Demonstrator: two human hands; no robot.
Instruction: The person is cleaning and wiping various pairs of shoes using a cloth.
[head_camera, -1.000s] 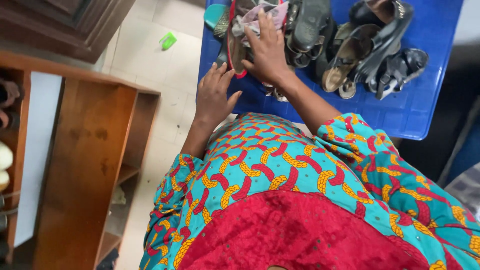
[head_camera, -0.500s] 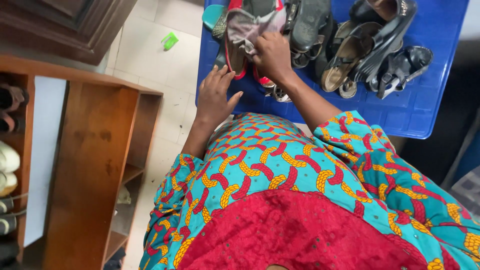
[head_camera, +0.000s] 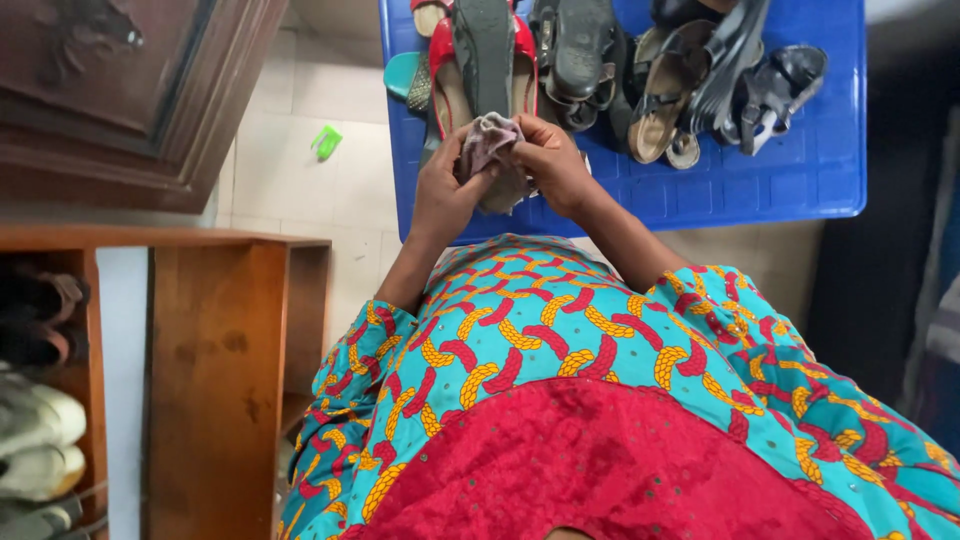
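Fingers around grey cloth

No packages, labels, signs or screens in view

Blue plastic bench with a gridded top, standing on the tiled floor. Red shoes and dark sandals lie heaped on it.

Head-worn camera, looking steeply down, close range
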